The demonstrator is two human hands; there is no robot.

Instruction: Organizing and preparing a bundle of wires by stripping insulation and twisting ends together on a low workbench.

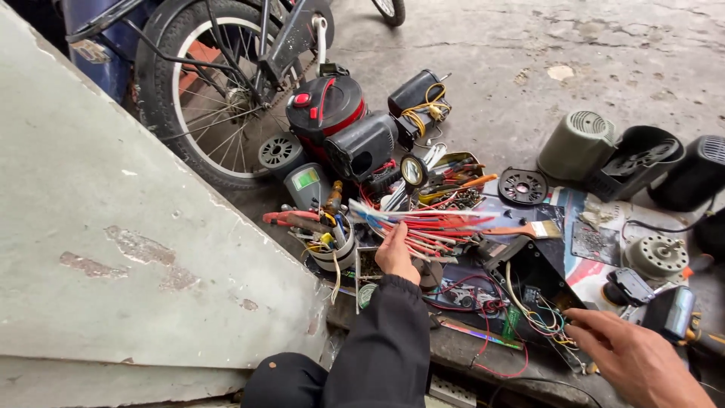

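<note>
The left hand (pixel 396 253), fingers together, rests on a light, springy bundle of red wires (pixel 430 224), best gripped mid-length; the right hand (pixel 630 353) hovers half-open near an open black box (pixel 532 276).

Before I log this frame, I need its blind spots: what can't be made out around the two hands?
Head view only:
- Left hand: fingertips buried in the bundle of red wires, so the grip is hidden.
- Right hand: wrist cut off by the bottom edge; whether it touches the coloured wires is unclear.
- Open black box: its inside is too dark and small.
- Bicycle wheel: partly hidden behind the grey slab.
</note>
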